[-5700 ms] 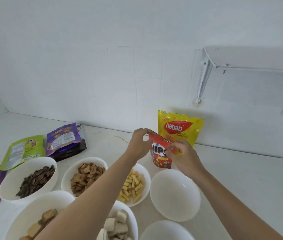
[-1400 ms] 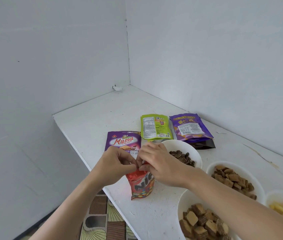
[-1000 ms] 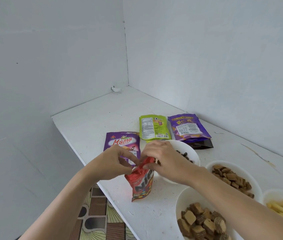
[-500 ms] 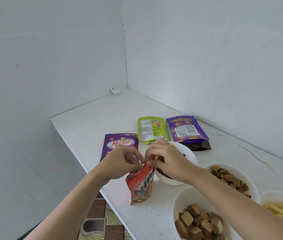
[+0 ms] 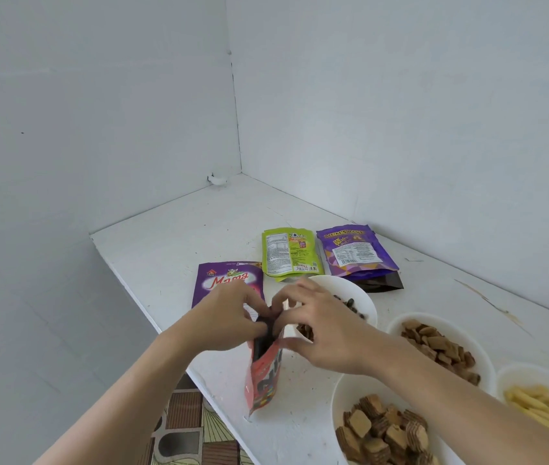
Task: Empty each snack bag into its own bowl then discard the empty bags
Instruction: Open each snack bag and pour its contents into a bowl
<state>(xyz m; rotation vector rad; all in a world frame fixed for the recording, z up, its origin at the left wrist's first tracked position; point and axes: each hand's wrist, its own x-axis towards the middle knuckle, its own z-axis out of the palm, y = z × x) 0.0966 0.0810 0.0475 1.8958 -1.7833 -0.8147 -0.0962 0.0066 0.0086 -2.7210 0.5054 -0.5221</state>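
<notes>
Red foil snack bag (image 5: 263, 380), centre frame, upright near the white table (image 5: 182, 243) edge: your left hand (image 5: 229, 317) and right hand (image 5: 327, 333) each pinch its top, mouth spread, contents apparently unpoured. 4 white bowls (image 5: 343, 283), lower right, hold snacks. 3 flattened bags (image 5: 288, 251), above centre, await discarding.

"mama" on purple bag (image 5: 228, 285); "wafer" on another purple bag (image 5: 353, 250).

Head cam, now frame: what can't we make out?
All head view:
- Red bag top: pinched between left hand and right hand, both motion-blurred; contents unseen.
- Purple Mama bag: lower part behind left hand.
- Dark-snack bowl: near side behind right hand.
- Yellow-stick bowl: cut by right edge.
</notes>
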